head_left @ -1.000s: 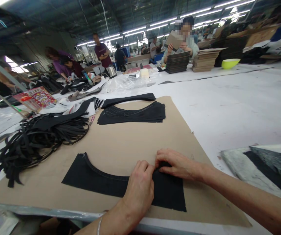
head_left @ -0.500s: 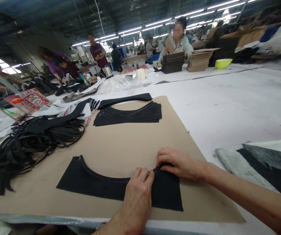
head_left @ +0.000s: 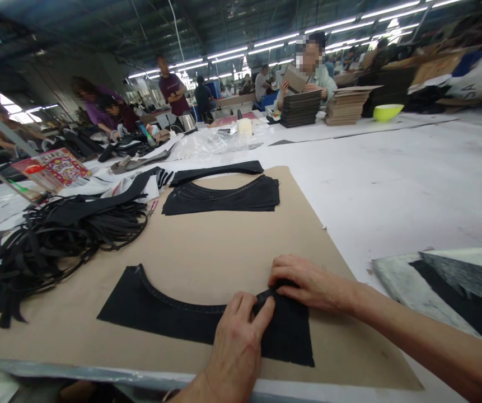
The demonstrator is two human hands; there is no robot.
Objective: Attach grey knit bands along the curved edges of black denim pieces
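A black fabric piece (head_left: 160,313) with a deep curved edge lies flat on the brown paper sheet (head_left: 207,246) in front of me. Along the curve its edge is turned over into a narrow band. My left hand (head_left: 238,336) rests on the piece right of its middle, fingers bent at the curved edge and thumb pressed on the cloth. Just beyond, my right hand (head_left: 302,282) has curled fingers and thumb gripping the edge at the curve's right end. The fingertips of both hands are partly hidden.
Farther back on the paper sits a stack of similar black pieces (head_left: 224,201). To the left is a heap of black strips (head_left: 64,235). Grey and black cloth (head_left: 459,285) lies at right. Across the white table (head_left: 392,179), a person handles boards beside a dark stack (head_left: 302,109).
My left thumb has slid right along the curved edge and spread away from the fingers. My right hand stays nearly in place. The view has shifted slightly.
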